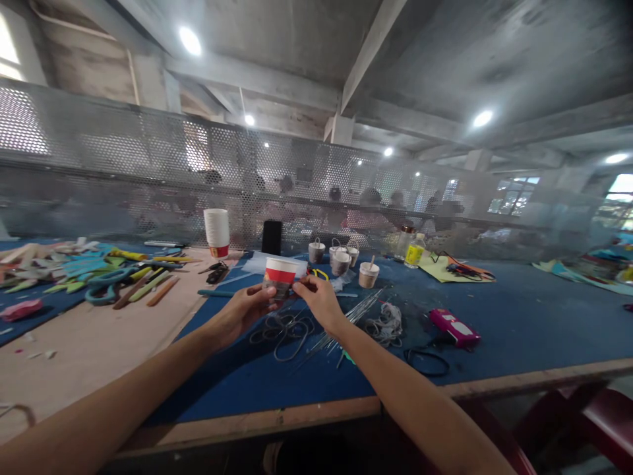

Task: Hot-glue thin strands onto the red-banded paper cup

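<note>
Upright above the blue table, a white paper cup (281, 272) with a red band is held by my left hand (247, 307), thumb in front and fingers around its left side. The lower part of the cup looks grey, as if wound with cord. My right hand (316, 300) is closed in a pinch at the cup's right side; what lies between its fingertips is too small to make out. Below both hands, loops of grey cord (287, 335) lie on the table. A bundle of thin metal wires (341, 326) and a tangled cord hank (388, 323) are to the right.
Several grey-wrapped little cups (340, 262) stand behind my hands, near a phone (271, 237) and a yellow bottle (414, 252). A cup stack (216, 232), scissors (106, 284) and craft scraps lie left. A magenta device (455, 328) sits right. Perforated metal screening (297, 191) runs behind.
</note>
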Motion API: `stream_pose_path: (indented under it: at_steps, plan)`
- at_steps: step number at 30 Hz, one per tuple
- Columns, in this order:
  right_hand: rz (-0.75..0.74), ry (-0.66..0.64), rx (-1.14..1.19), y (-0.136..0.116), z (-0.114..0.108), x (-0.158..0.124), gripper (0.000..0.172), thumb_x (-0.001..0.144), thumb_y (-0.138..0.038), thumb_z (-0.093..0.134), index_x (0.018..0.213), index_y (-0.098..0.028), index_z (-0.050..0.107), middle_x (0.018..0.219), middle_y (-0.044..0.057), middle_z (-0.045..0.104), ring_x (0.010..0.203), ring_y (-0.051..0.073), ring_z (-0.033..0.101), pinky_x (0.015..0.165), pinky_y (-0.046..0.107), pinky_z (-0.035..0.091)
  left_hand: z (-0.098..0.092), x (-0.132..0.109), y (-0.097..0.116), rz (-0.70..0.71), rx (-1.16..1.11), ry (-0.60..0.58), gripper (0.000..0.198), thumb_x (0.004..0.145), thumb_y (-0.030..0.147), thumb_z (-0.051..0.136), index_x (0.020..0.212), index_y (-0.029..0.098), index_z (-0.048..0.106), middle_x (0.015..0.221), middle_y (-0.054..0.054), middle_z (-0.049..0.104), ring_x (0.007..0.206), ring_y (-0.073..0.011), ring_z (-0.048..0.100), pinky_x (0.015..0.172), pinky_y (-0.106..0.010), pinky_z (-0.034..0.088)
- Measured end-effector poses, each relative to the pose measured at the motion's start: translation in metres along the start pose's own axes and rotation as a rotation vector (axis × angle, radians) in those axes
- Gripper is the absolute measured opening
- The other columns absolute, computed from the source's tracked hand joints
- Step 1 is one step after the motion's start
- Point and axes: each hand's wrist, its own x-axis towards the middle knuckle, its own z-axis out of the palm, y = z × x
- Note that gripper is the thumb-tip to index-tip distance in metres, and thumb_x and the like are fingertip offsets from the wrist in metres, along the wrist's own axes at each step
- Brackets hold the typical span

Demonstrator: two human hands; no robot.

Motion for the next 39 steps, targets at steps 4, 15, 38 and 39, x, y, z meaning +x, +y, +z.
stream_pose_path:
  at_steps: [4, 15, 38, 39]
  plan:
    - [-0.007, 0.002, -0.036, -0.001, -0.001, -0.001, 0.023, 0.089, -0.044, 0.07, 0.084, -0.021, 0.071, 0.079, 0.003, 0.077, 0.08, 0.022, 0.074, 0.082, 0.033, 0.056, 0.0, 0.0, 0.001, -0.004, -0.019, 0.008, 0.039, 0.082, 0.031, 0.089, 0.115, 0.011, 0.082, 0.124, -0.02, 0.081, 0.11, -0.0277, 0.077, 0.093, -0.031, 0.06]
    - [-0.127, -0.19, -0.281, -0.018, 0.004, -0.017, 0.019, 0.095, -0.039, 0.069, 0.092, -0.021, 0.074, 0.092, 0.003, 0.077, 0.091, 0.02, 0.072, 0.088, 0.031, 0.053, 0.002, -0.003, 0.006, -0.021, -0.11, 0.064, 0.016, 0.084, 0.024, 0.087, 0.094, 0.014, 0.079, 0.09, -0.009, 0.081, 0.078, -0.0173, 0.076, 0.078, -0.026, 0.061]
    - [-0.01, 0.067, -0.662, -0.005, -0.067, -0.001, 0.02, 0.089, -0.027, 0.053, 0.08, -0.021, 0.07, 0.076, 0.002, 0.073, 0.073, 0.019, 0.065, 0.069, 0.027, 0.043, 0.004, -0.006, 0.016, -0.122, -0.195, 0.176, 0.017, 0.08, 0.016, 0.089, 0.082, 0.016, 0.073, 0.076, -0.002, 0.072, 0.059, -0.0099, 0.068, 0.049, -0.014, 0.053]
    - [0.002, 0.068, -0.697, -0.006, -0.067, -0.001, 0.021, 0.091, -0.028, 0.053, 0.082, -0.021, 0.071, 0.078, 0.002, 0.074, 0.074, 0.019, 0.065, 0.069, 0.027, 0.042, 0.005, -0.006, 0.016, -0.125, -0.193, 0.183, 0.017, 0.08, 0.015, 0.089, 0.082, 0.017, 0.073, 0.073, -0.001, 0.071, 0.058, -0.0096, 0.067, 0.049, -0.014, 0.053]
